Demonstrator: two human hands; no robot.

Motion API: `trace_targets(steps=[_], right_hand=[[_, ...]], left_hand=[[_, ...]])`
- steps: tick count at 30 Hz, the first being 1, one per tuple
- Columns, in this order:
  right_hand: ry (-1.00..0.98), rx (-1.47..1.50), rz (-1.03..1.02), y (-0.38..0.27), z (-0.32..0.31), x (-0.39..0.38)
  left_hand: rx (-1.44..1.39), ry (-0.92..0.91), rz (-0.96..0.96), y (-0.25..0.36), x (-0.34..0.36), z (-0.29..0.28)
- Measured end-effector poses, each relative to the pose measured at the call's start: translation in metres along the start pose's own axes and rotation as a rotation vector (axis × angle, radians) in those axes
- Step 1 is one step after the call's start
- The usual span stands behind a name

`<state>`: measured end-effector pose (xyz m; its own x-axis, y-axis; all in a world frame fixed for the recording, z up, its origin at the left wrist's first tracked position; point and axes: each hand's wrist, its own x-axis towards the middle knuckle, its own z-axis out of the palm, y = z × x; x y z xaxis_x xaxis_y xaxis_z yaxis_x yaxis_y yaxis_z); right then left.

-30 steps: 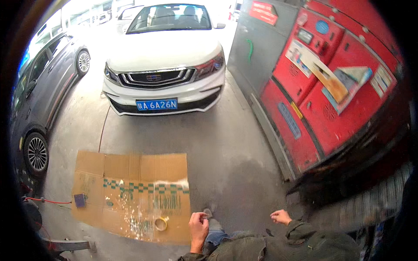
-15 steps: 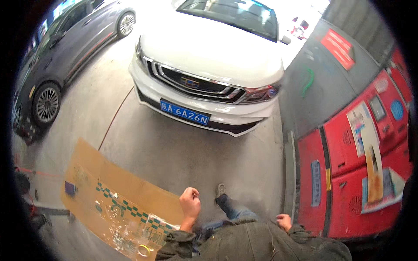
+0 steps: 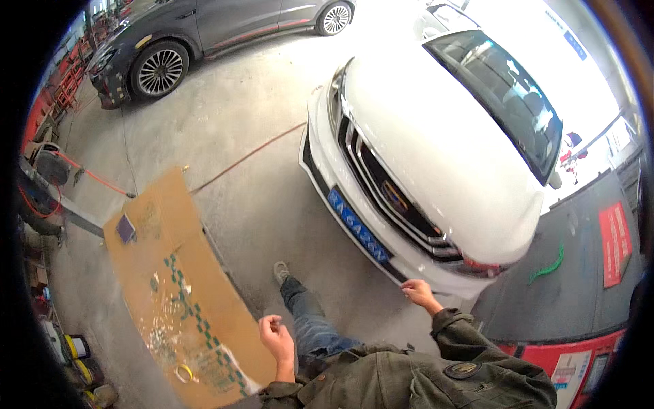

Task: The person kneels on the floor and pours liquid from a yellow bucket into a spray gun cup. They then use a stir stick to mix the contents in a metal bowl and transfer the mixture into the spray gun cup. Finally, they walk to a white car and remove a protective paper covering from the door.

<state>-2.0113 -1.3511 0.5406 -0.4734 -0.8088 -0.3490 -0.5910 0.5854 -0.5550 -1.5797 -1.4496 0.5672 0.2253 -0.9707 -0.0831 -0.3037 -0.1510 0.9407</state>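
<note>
My left hand (image 3: 276, 339) hangs over the right edge of a brown cardboard sheet (image 3: 160, 204). Its fingers are curled in, and a small dark spot shows between them that I cannot make out. My right hand (image 3: 421, 296), fingers pressed together, is just in front of the lower front bumper of a white car (image 3: 422, 102). Whether it touches the bumper, or pinches something small, I cannot tell. On the cardboard lie a yellow-rimmed roll of tape (image 3: 176, 373), a dark square pad (image 3: 126, 230) and many pale scraps (image 3: 158, 320).
A dark grey car (image 3: 238, 20) is parked at the far left. An orange-red hose (image 3: 95, 178) runs past a metal post arm (image 3: 75, 219) beside the cardboard. Paint tins (image 3: 78, 346) stand at lower left; a grey-topped red cabinet (image 3: 538, 353) is at right.
My view has swung left, and I have stepped nearer the cardboard. My right hand has risen from my side to the front of the white car. My left hand stays low with fingers curled.
</note>
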Motion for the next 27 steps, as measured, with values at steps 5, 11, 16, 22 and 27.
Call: trace_targets(steps=[5,11,16,22,27], right_hand=[[-0.202,-0.073,-0.135,-0.187,0.033,0.144],[-0.312,0.000,-0.324,-0.312,0.067,0.280],[-0.406,0.198,-0.280,-0.388,0.103,0.396],[-0.366,0.322,-0.250,-0.475,0.122,0.573],[-0.176,0.377,-0.262,-0.543,0.100,0.740]], left_hand=[[0.023,-0.072,-0.022,0.034,0.121,0.041],[-0.015,-0.025,0.069,0.113,0.316,0.026],[0.211,-0.062,0.139,0.183,0.468,0.030],[0.139,-0.033,0.155,0.206,0.667,0.099],[0.252,-0.099,0.052,0.168,0.805,0.161]])
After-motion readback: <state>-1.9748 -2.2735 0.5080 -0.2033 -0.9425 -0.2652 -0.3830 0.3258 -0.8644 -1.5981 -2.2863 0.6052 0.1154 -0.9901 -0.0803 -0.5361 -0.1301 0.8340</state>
